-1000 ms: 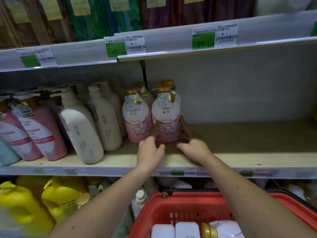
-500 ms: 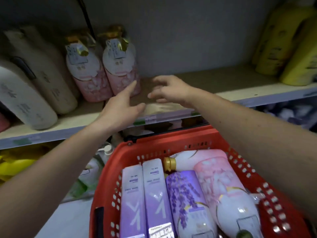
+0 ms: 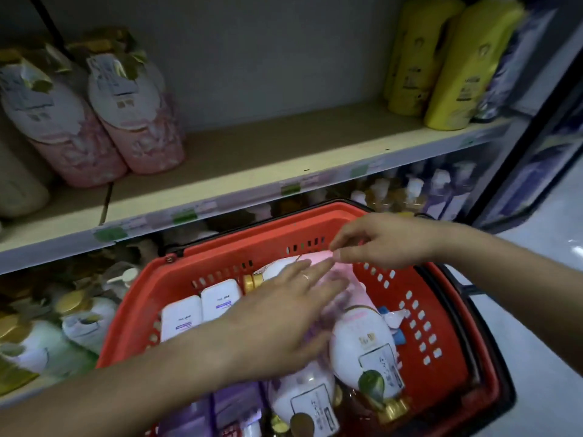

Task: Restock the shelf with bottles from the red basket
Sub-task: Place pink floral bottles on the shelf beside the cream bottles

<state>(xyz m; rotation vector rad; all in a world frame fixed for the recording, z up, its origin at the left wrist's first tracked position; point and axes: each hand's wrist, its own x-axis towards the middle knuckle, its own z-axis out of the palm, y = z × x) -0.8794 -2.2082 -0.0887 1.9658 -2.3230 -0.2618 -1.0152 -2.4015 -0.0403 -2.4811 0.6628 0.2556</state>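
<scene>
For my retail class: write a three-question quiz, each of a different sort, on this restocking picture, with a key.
1. True or false: the left hand grips a bottle.
2. Which colour are the bottles at the shelf's right end? A) yellow B) blue C) black
3. Fill in: the pink-and-white bottle under the hands lies in the ___ basket.

Key
1. False: its fingers are spread flat over the bottles in the basket, and the right hand also reaches in with nothing gripped.
2. A: the yellow bottles stand there.
3. Red.
</scene>
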